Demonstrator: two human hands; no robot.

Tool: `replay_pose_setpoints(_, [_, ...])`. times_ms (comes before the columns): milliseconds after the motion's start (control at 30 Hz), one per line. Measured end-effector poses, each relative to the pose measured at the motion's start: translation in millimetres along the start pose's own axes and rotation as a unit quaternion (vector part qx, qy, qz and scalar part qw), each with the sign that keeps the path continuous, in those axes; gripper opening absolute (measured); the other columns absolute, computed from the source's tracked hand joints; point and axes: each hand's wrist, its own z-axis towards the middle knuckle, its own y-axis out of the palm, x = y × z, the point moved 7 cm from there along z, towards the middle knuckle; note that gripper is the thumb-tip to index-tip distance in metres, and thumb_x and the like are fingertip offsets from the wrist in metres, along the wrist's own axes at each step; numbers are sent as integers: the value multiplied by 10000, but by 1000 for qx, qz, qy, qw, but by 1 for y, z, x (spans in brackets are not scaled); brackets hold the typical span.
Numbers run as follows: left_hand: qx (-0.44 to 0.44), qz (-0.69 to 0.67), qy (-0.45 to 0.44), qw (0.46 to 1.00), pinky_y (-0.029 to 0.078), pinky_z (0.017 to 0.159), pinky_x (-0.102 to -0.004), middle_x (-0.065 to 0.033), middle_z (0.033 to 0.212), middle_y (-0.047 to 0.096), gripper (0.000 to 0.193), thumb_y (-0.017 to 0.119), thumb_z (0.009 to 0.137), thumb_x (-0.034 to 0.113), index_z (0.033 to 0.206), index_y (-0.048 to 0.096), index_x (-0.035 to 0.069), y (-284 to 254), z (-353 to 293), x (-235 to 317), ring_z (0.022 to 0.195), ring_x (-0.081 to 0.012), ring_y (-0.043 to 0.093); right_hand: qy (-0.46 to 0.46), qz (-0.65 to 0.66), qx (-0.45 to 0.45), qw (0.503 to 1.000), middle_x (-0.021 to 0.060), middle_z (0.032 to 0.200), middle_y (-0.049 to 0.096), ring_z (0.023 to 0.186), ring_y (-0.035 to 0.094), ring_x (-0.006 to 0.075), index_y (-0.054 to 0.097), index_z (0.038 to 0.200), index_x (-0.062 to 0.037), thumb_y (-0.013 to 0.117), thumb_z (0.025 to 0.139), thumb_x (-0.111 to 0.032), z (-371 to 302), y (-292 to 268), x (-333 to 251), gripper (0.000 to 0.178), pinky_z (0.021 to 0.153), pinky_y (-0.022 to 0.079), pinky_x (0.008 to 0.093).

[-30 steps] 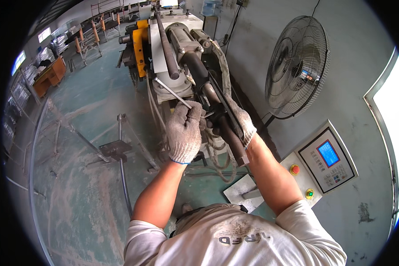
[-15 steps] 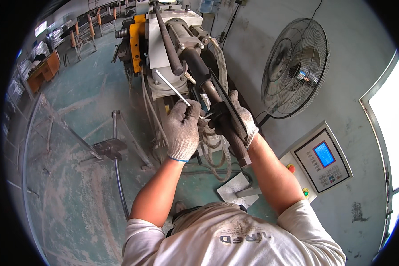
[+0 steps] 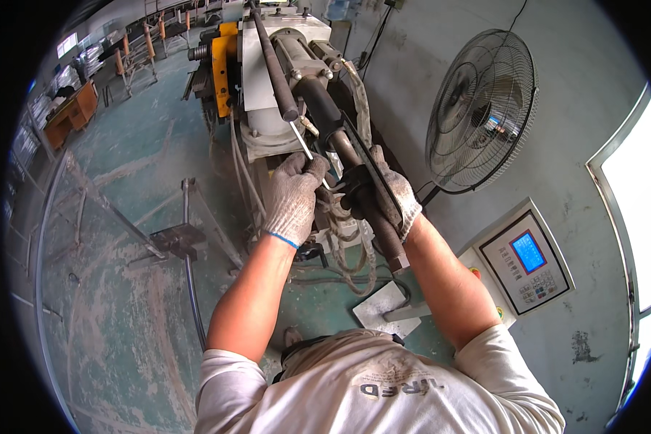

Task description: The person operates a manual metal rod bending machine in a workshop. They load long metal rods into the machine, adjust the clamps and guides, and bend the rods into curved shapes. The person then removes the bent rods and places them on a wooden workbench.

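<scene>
One bent key (image 3: pixel 301 140): my left fingers (image 3: pixel 315 168) are clutching it, left of the collar (image 3: pixel 354 178).
Right hand (image 3: pixel 398 189): lying beside the rod (image 3: pixel 385 230), grip unclear.
Key: could be slipping if seating badly.

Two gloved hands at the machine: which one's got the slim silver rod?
The left hand: the silver rod sticks up out of its grip. The right hand is at the long black bar instead.

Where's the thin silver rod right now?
In the head view, the thin silver rod is gripped in the gloved left hand, left of the dark shaft, its upper end showing just below the thick brown bar.
</scene>
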Motion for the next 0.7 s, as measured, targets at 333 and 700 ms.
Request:
replay_pose_setpoints(333, [20, 55, 94, 994, 466, 522, -267, -2, 834, 708, 181, 708, 1140, 237, 1073, 744, 72, 3, 0, -4, 587, -101, 609, 0, -1, 2, 1000, 129, 834, 750, 647, 728, 250, 730, 1211, -19, 478, 1181, -653, 2, -1, -1, 683, 547, 570, 351])
replay_pose_setpoints(700, [-48, -95, 83, 991, 661, 870, -378, -109, 1016, 772, 183, 691, 1132, 124, 1140, 755, -47, -4, 15, 70, 925, -227, 771, -22, -50, -57, 997, 66, 1052, 721, 720, 715, 144, 591, 1558, -206, 650, 1131, -534, -15, 11, -26, 542, 651, 579, 323])
